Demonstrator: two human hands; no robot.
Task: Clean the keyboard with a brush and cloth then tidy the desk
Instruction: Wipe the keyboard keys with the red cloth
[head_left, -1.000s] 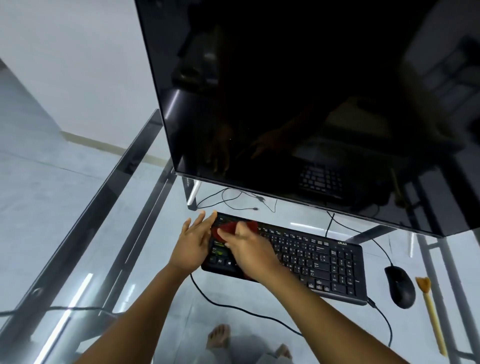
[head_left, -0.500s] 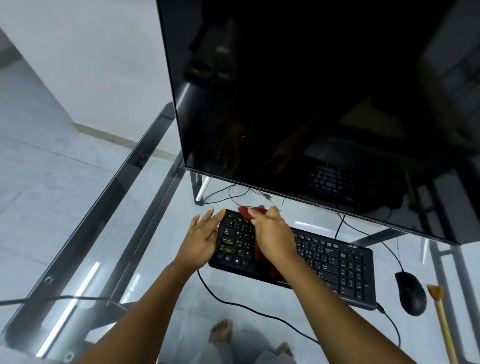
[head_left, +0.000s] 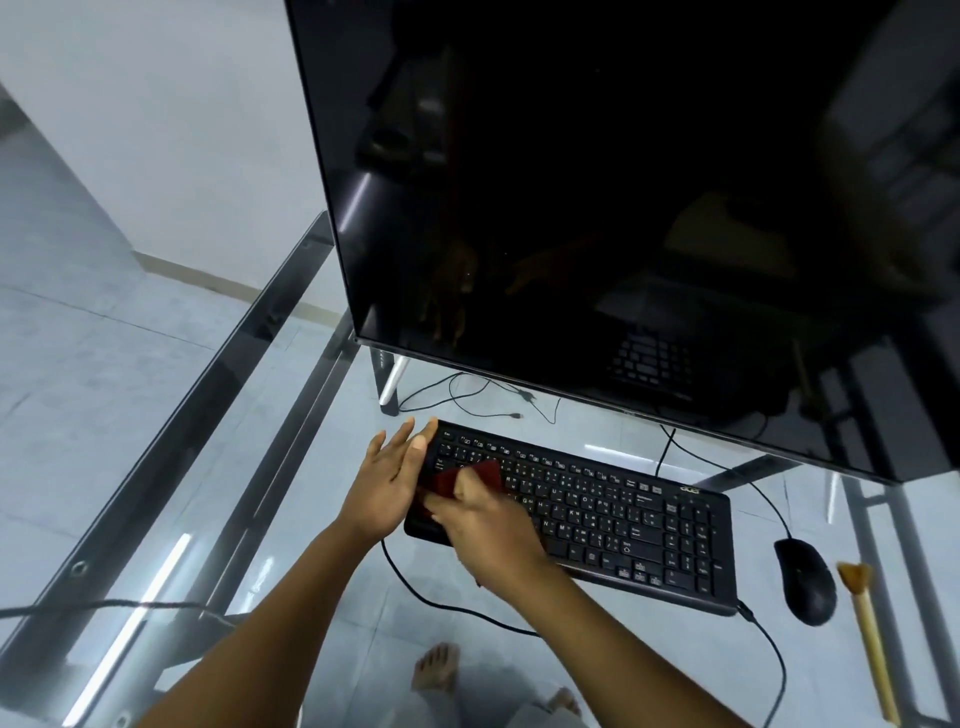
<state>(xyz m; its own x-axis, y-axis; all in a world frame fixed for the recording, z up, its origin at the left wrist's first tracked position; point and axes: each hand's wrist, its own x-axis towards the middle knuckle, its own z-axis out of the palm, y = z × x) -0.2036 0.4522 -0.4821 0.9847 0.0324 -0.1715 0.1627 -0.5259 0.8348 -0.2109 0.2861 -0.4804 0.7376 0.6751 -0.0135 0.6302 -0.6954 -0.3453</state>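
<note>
A black keyboard (head_left: 613, 514) lies on the glass desk (head_left: 260, 467) in front of the monitor. My right hand (head_left: 488, 519) presses a dark red cloth (head_left: 467, 480) onto the keyboard's left keys, fingers curled over it. Beside it, my left hand (head_left: 387, 475) rests with straight fingers against the keyboard's left edge. A wooden-handled brush (head_left: 865, 629) lies on the desk at the far right, past the mouse.
A large dark monitor (head_left: 623, 208) stands right behind the keyboard. A black mouse (head_left: 805, 582) sits right of the keyboard, its cable and the keyboard's cable trailing over the glass. Loose cables lie under the monitor. The desk's metal frame runs along the left.
My right hand has dragged the cloth from the keyboard's top edge back down over the left keys. The left hand has stayed at the keyboard's left edge.
</note>
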